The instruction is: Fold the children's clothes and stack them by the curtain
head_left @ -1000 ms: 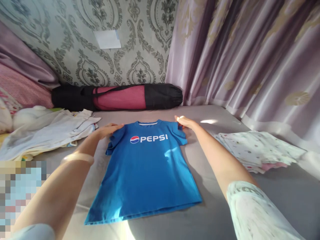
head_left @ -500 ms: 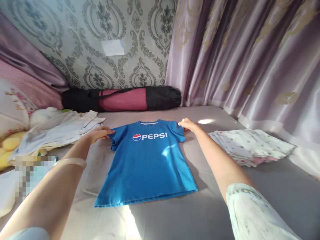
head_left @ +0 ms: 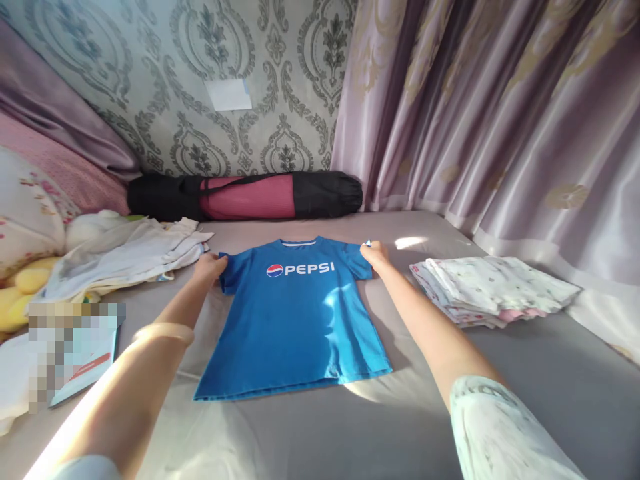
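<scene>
Gripping the sleeve end of a blue, short-sleeved fabric T-shirt (head_left: 300, 327) in the left hand (head_left: 210, 267), with fingers closed on the cloth. Pinching the opposite sleeve end between thumb and fingers of the right hand (head_left: 375, 255). Spread front up between both hands, at the centre of the frame, on a smooth grey bed sheet (head_left: 310, 440). Printed across the chest with white "PEPSI" lettering beside a round red, white and blue logo. Rippled near the lower right hem and lit there by patches of sunlight. Worn around the left wrist: a pale cream, ring-shaped bangle (head_left: 164, 332).

Stacked at the right of the frame, near the right forearm: folded white printed cloths (head_left: 495, 283) with a pink edge showing. Heaped at the left: rumpled white and cream cloths (head_left: 135, 257), beside a yellow plush item (head_left: 30, 283). Laid along the wall behind the shirt: a long black and pink cylindrical bag (head_left: 250, 197). Hanging at the upper right: shiny mauve curtains (head_left: 475, 127) with gold motifs.
</scene>
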Demonstrator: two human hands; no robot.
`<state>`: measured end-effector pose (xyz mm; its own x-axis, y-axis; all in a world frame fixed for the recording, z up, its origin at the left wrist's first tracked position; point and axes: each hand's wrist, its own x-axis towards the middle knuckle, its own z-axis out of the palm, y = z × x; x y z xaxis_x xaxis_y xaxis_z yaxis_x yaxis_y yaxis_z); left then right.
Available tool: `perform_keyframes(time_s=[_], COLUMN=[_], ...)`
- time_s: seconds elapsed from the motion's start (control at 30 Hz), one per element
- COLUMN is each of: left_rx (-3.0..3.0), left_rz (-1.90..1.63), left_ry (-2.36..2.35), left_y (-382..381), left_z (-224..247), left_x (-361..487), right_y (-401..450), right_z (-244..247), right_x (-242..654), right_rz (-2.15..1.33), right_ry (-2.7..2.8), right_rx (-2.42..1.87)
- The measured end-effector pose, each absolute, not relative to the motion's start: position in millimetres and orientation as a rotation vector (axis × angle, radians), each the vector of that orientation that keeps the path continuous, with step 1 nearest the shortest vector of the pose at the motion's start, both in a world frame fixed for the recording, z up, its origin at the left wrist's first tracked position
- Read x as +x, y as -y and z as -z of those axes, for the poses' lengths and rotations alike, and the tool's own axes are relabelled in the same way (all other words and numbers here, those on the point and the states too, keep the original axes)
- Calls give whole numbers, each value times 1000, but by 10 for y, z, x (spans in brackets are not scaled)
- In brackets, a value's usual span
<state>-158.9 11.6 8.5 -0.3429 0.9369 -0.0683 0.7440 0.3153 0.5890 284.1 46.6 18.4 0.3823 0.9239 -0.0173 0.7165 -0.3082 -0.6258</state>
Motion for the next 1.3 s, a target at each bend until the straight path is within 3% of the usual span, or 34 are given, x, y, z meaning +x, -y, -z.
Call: perform_keyframes(time_s=[0.27, 0.63, 0.73, 0.83, 0.97, 1.1, 1.3], left_rx=[1655, 1674, 1836, 2179, 2492, 2352, 2280], left_rz=[-358, -226, -281, -259, -201, -110, -108], left_ry=[-2567, -2625, -2739, -2561, -2006, -2008, -1982], left_y=[135, 149, 163, 85, -112, -207, -138], left_z=[-91, -138, -253, -320, -207, -3, 98], left_x=[-1207, -1312, -1186, -915, -467, -320, -781], right_y=[-165, -232, -228, -223, -239, -274, -316], right_z=[-154, -173, -241, -270, -168, -31, 5], right_x=[2677, 2819, 2756, 2457, 1924, 1740, 2222], right_rz=[-132, -93, 42, 168, -117, -366, -380], right_ry=[1657, 1647, 1724, 1983, 2402, 2546, 2451], right_rx=[-2313, -2393, -2338, -2086, -1718, -1669, -1805])
